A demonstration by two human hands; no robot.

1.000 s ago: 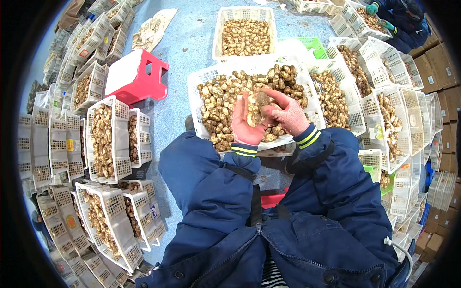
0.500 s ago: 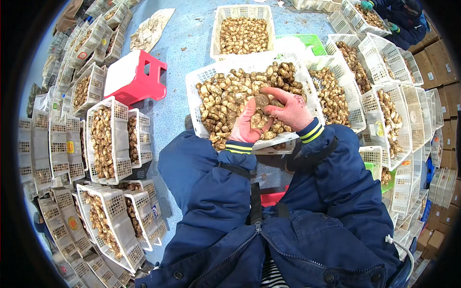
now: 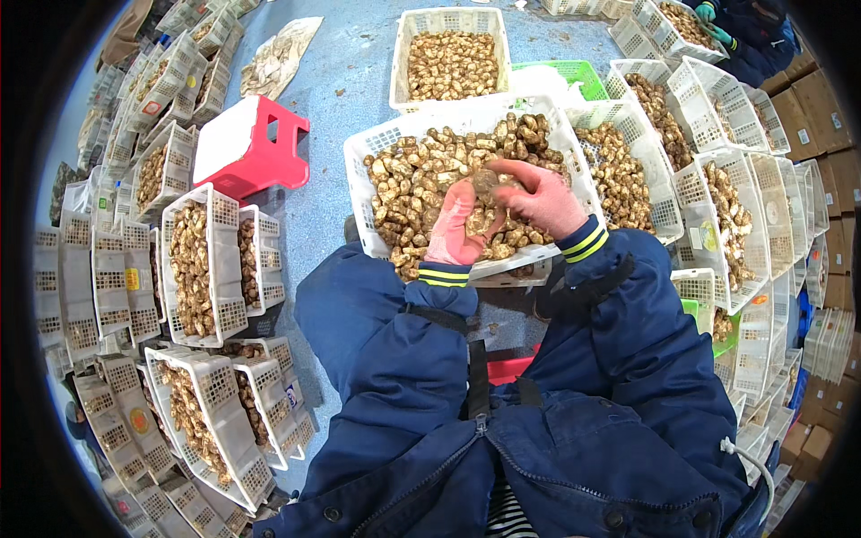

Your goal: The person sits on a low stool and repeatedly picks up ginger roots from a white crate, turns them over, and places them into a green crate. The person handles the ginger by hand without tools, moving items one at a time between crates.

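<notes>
A white perforated crate [image 3: 360, 211] stands in front of me, heaped with stubby brown-and-cream produce that looks like mushrooms [image 3: 421, 166]. Above this heap, my gloved hands face each other. A round brown mushroom [image 3: 484, 182] is between them, partly blurred. My left hand [image 3: 454, 224], in a pink glove, is curled around its near side, thumb up. With fingers bent, my right hand [image 3: 544, 199] in a matching glove grips it from the right. The fingers hide much of the mushroom and whatever else lies in the left palm.
Beyond the heap is another filled white crate [image 3: 397, 63]. More filled crates [image 3: 659, 193] crowd the right side, near a green crate [image 3: 587, 79]. Stacked crates [image 3: 229, 269] line the left, with a red-and-white stool [image 3: 273, 148]. A co-worker [image 3: 749, 40] handles a crate at the top right.
My right hand has turned slightly and its fingers have shifted over the mushroom, which now looks blurred. The left hand has barely moved. The co-worker's hands at the top right have moved.
</notes>
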